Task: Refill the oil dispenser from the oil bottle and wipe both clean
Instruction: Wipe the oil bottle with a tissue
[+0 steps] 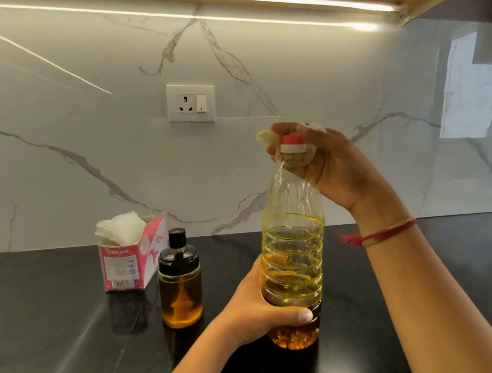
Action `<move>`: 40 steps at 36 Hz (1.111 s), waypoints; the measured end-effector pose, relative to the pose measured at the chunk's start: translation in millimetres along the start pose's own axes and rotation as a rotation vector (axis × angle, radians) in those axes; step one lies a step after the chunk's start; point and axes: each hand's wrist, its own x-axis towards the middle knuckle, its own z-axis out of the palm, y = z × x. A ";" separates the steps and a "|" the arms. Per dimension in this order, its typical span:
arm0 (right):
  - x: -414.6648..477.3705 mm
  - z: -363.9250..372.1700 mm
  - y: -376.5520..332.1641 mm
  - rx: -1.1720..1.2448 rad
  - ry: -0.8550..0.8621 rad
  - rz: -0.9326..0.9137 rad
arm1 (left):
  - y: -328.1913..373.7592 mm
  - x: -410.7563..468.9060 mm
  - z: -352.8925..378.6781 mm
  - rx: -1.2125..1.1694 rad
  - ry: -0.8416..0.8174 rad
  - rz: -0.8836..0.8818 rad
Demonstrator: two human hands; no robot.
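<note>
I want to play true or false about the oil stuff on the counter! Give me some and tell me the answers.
1. The oil bottle has its red cap on. True.
2. The left hand holds the bottle near its bottom. True.
3. The right hand is empty. False: it presses a tissue around the bottle's cap and neck.
4. The oil dispenser is lying on its side. False: it stands upright on the black counter with its black lid on.
5. The tissue box stands behind the dispenser, near the wall. True.
6. The dispenser is empty. False: amber oil fills much of it.
</note>
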 end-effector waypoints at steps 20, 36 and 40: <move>-13.8 24.2 -47.5 -1.057 0.431 -0.174 | 2.3 -1.5 1.0 0.014 0.011 -0.014; 3.5 3.0 -2.8 -0.305 0.627 -0.072 | 4.4 -1.5 0.8 -0.010 -0.006 -0.015; 7.4 7.8 9.2 -0.002 0.313 0.149 | 4.3 -1.7 0.2 -0.003 -0.006 -0.014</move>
